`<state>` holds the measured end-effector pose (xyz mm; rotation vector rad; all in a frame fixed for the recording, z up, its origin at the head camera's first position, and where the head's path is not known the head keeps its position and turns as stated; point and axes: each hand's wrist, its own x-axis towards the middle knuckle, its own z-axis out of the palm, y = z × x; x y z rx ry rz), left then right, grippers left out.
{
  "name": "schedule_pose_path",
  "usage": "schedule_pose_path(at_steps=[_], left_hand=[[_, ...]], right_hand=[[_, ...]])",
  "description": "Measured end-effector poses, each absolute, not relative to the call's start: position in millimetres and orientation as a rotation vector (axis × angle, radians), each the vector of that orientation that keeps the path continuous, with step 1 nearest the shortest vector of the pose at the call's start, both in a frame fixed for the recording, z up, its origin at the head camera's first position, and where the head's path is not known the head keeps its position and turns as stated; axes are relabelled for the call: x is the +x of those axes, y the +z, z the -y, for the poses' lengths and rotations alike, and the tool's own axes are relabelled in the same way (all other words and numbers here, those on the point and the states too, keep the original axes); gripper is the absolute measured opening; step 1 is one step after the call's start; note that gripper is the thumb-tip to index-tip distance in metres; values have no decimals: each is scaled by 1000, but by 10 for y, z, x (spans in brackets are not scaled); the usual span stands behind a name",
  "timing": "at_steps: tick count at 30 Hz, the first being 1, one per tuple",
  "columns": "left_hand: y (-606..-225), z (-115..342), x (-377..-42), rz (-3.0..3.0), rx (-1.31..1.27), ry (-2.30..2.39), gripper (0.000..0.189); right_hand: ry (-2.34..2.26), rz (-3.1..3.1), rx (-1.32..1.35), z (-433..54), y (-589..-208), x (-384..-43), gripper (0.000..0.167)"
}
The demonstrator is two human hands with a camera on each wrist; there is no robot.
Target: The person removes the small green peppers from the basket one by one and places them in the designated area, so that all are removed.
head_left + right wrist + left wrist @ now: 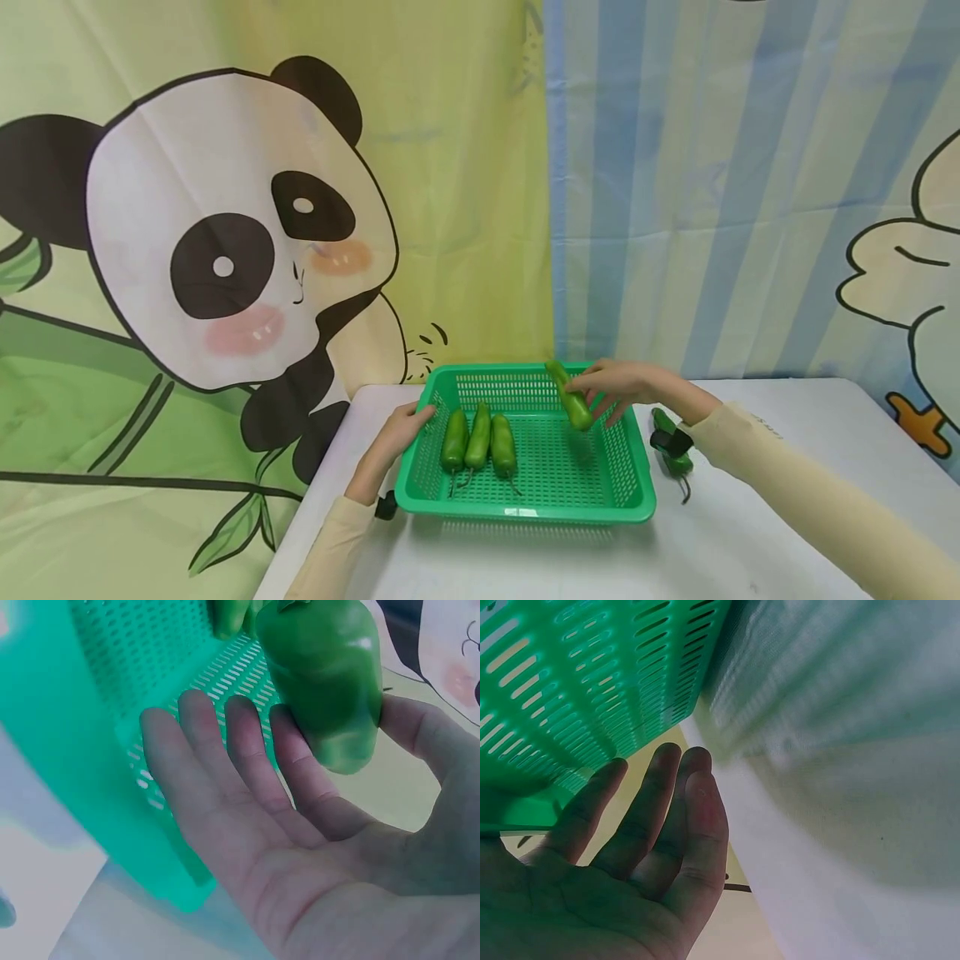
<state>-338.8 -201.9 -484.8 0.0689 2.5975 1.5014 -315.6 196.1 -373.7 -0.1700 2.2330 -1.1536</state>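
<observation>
A long green pepper (573, 408) is pinched between the thumb and index finger of my right hand (618, 382), over the right side of a green plastic basket (525, 512). In the right wrist view, the other fingers extend loosely beside the pepper (322, 682). My left hand (400, 433) holds the basket's left rim, thumb over the top edge. Seen from the left wrist, its fingers (694, 847) reach along the outside of the slotted wall. Three green peppers (477, 442) lie side by side in the left half of the basket, stems toward me.
To the right of the basket, green pepper (681, 465) lies on the white table (780, 467), partly hidden by the black device (671, 442) on my right wrist. A curtain (465, 208) with a cartoon panda hangs just behind the table.
</observation>
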Motion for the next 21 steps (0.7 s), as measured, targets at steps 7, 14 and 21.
schedule_pose_path(at_steps=[7,14,21], left_hand=[[-4847,2015,-3390,-2602,63,1479,42],[-4843,2016,-3386,-2592,70,1481,42],[-4827,2021,-3388,-2589,75,1488,43]], right_hand=[[-1215,-2196,-183,-2157,-3594,-3083,57],[-1261,-2169,-172,-2378,-3519,-3029,63],[-1262,-2158,-171,-2584,-3475,-2952,75]])
